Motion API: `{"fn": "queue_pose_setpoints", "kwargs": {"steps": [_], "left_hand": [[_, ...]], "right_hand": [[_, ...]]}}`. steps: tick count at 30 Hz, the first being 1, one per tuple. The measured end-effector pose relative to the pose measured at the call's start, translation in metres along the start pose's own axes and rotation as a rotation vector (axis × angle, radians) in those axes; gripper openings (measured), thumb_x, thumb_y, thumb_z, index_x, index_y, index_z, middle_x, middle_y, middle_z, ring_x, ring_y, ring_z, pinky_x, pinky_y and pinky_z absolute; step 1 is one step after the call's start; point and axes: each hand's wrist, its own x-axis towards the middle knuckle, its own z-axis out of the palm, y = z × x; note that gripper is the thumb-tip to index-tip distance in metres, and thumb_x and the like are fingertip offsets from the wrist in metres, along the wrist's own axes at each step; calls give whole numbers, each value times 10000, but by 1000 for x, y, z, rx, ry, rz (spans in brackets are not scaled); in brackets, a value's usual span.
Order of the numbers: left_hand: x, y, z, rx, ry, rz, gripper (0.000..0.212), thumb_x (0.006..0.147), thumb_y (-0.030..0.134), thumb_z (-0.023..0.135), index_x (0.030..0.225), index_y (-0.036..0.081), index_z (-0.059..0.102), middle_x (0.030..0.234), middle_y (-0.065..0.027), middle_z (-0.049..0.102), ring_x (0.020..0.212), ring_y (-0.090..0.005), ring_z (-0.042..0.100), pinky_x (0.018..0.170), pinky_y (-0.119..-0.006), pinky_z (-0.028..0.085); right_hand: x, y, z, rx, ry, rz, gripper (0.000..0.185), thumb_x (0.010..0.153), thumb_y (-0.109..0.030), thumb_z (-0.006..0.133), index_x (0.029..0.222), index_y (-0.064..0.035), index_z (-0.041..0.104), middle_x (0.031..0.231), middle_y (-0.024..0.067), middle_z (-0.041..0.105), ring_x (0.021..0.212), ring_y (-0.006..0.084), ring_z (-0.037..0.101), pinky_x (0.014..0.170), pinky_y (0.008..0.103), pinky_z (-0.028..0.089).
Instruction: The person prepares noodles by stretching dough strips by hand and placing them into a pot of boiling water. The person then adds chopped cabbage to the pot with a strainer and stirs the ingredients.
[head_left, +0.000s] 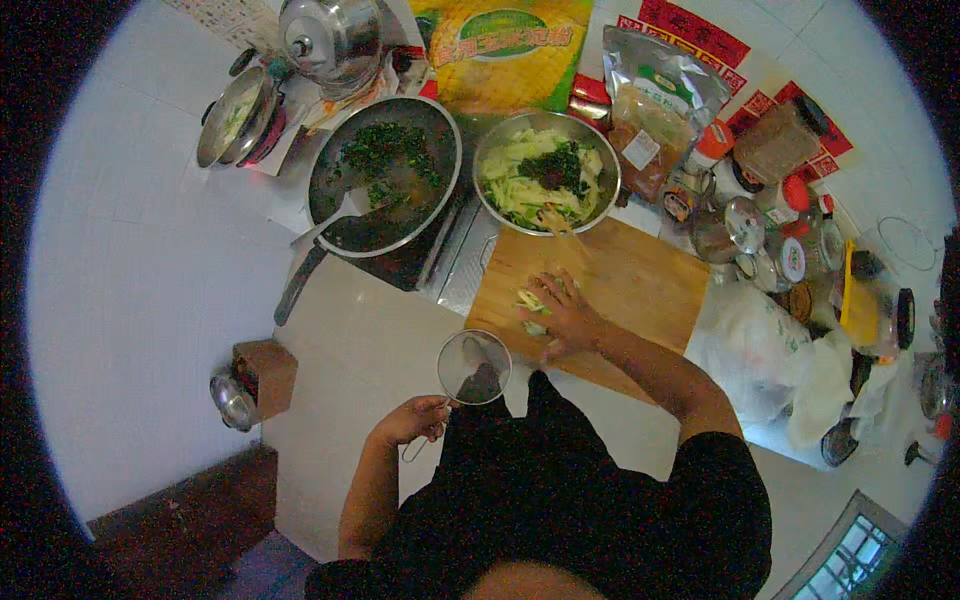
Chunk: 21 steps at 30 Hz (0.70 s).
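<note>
My left hand (415, 421) grips the wire handle of a round mesh strainer (474, 367), held in front of my body near the lower left edge of the cutting board. My right hand (564, 311) lies over the wooden cutting board (637, 277), fingers spread, on or beside some pale green vegetable pieces (532, 301); whether it grips any cannot be told. Beyond the board stands a steel bowl (619, 180) holding pale green shreds (502, 169) with dark green leaves (562, 166) on top. Left of the bowl is a dark pan (345, 232) with chopped greens (386, 154) and a spatula (349, 210).
A lidded steel pot (334, 52) and a smaller pan (236, 124) stand at the upper left. Behind the bowl is a large yellow bag (510, 67). Jars (791, 259), a silver pouch (660, 75) and white plastic bags (757, 330) crowd the right side.
</note>
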Motion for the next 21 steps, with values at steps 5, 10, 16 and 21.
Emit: {"fn": "queue_pose_setpoints", "kwargs": {"steps": [5, 10, 16, 21], "left_hand": [[0, 5, 7, 13, -19, 1, 275, 853, 179, 509, 1094, 47, 508, 691, 1, 483, 555, -101, 481, 504, -240, 417], [5, 11, 9, 34, 11, 14, 277, 848, 166, 516, 1097, 44, 515, 702, -15, 489, 540, -119, 485, 492, -254, 414], [20, 34, 27, -20, 27, 63, 297, 859, 220, 510, 1100, 48, 526, 698, -4, 498, 555, -95, 458, 500, -242, 403], [49, 52, 47, 70, 51, 114, 271, 866, 251, 504, 1047, 53, 542, 675, 5, 501, 568, -96, 462, 510, -247, 403]], "right_hand": [[19, -7, 19, -38, 90, 78, 587, 637, -489, 627, 1138, -210, 501, 1202, 159, 416, 1134, 365, 345, 939, 519, 241], [40, 18, 54, -50, -6, 146, 313, 728, -344, 579, 1015, -221, 570, 1130, 97, 483, 1064, 333, 407, 832, 489, 360], [59, 27, 28, 272, -57, 463, 217, 715, -281, 580, 918, -206, 601, 1027, 70, 533, 899, 276, 536, 680, 411, 468], [57, -21, -3, 370, -59, 427, 352, 704, -412, 582, 968, -180, 601, 955, 101, 540, 925, 280, 513, 790, 405, 417]]}}
